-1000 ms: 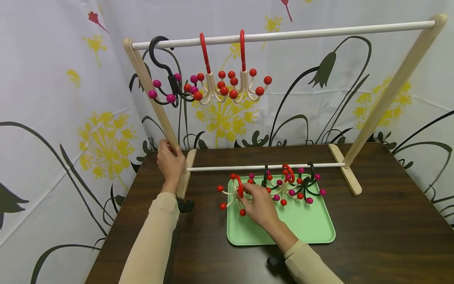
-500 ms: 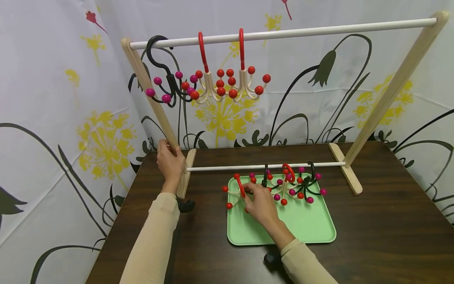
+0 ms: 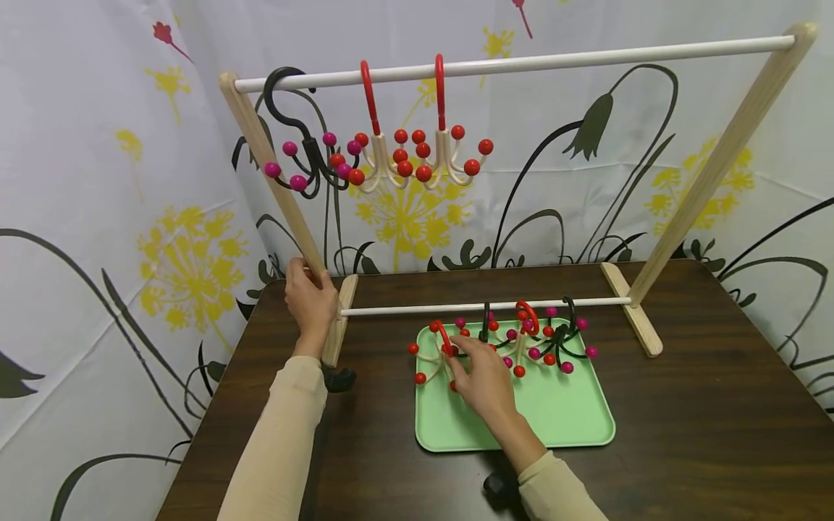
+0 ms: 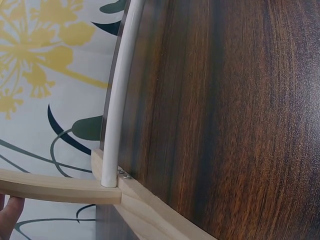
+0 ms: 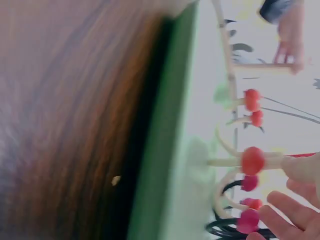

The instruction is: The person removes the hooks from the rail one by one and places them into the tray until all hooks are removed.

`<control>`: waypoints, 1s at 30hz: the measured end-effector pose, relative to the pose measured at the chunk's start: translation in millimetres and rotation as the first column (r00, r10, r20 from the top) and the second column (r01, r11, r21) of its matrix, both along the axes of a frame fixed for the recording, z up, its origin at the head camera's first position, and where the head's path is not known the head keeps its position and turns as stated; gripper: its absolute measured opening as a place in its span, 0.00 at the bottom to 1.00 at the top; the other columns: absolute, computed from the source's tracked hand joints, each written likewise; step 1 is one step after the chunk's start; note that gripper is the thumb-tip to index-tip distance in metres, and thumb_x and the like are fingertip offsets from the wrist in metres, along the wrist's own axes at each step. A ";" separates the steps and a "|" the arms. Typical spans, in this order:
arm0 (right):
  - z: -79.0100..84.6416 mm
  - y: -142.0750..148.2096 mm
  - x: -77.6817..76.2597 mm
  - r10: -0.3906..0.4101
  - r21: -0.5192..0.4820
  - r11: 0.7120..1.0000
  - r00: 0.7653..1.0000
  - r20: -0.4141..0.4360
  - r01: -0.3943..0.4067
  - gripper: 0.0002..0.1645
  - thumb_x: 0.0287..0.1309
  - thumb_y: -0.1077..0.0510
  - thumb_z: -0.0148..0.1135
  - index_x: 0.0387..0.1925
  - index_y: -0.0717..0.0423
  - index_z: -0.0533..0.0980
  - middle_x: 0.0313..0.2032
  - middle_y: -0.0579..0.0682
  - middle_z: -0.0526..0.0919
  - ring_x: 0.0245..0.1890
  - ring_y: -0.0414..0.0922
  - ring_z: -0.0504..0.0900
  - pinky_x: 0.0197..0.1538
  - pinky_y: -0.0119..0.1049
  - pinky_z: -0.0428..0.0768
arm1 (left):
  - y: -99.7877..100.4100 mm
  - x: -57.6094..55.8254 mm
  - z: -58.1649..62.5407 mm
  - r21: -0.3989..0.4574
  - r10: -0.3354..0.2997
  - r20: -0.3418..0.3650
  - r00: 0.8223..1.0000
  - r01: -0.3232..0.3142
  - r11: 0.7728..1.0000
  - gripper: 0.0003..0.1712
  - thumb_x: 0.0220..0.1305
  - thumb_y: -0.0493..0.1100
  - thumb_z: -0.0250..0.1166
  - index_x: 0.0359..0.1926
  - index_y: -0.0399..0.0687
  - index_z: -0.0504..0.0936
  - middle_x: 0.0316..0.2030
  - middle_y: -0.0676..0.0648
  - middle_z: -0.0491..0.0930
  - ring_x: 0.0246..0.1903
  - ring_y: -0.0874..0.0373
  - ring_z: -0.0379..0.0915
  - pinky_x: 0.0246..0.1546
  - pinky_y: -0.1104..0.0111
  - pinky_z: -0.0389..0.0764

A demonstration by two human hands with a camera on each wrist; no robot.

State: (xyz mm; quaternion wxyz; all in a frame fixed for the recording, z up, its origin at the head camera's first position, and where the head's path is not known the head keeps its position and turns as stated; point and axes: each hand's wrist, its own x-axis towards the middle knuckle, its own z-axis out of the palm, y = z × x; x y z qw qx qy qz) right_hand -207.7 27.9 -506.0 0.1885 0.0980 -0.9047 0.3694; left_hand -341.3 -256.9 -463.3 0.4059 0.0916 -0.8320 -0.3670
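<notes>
My left hand [image 3: 313, 300] grips the left wooden post [image 3: 287, 202] of a hanging rack, low near its foot. With thumb and fingers my right hand [image 3: 485, 376] pinches a hook hanger [image 3: 445, 337] near the base of its red hook. Its cream arms end in red balls and overlap the left side of the green tray [image 3: 521, 427]; my fingers hide part of it. In the right wrist view the thumb [image 5: 300, 167] lies against the stem, below the red hook. Behind my right hand, a red-hooked hanger [image 3: 521, 344] and a black hanger [image 3: 560, 340] with magenta balls lie in the tray.
From the rack's white top rail [image 3: 586, 61] hang a black hanger [image 3: 313, 163] and two red-hooked hangers at left. The white lower rail [image 3: 423, 310] runs just behind the tray. The right post [image 3: 717, 166] rises at right. A floral curtain [image 3: 98, 289] backs the dark table.
My right hand has turned the red-hooked hanger so its hook leans to the left, and its arms have shifted slightly right over the tray. My left hand stays on the post.
</notes>
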 end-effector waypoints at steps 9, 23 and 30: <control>17.2 18.6 37.9 0.079 -0.135 0.988 0.996 0.042 -0.072 0.22 0.53 0.59 0.73 0.52 0.51 0.82 0.44 0.47 0.85 0.41 0.47 0.82 0.42 0.46 0.78 | -4.9 -0.7 4.2 -0.006 0.004 -0.019 1.000 -0.004 1.000 0.14 0.60 0.37 0.64 0.45 0.37 0.72 0.35 0.39 0.72 0.34 0.41 0.72 0.34 0.45 0.70; 64.1 95.6 96.4 0.210 -0.110 0.974 0.974 0.081 -0.201 0.16 0.56 0.57 0.71 0.48 0.43 0.83 0.41 0.33 0.85 0.41 0.35 0.83 0.44 0.38 0.80 | -1.5 1.9 -0.3 0.000 -0.012 -0.007 1.000 0.012 1.000 0.13 0.60 0.37 0.64 0.44 0.38 0.72 0.35 0.39 0.72 0.34 0.41 0.72 0.33 0.46 0.69; 132.7 117.2 78.6 0.237 0.010 0.971 0.961 -0.139 -0.238 0.20 0.52 0.62 0.73 0.49 0.49 0.83 0.44 0.38 0.85 0.45 0.38 0.83 0.48 0.24 0.74 | 0.0 1.3 -1.6 -0.002 -0.006 -0.001 1.000 0.006 1.000 0.13 0.61 0.37 0.64 0.44 0.38 0.72 0.35 0.39 0.72 0.34 0.41 0.72 0.33 0.45 0.70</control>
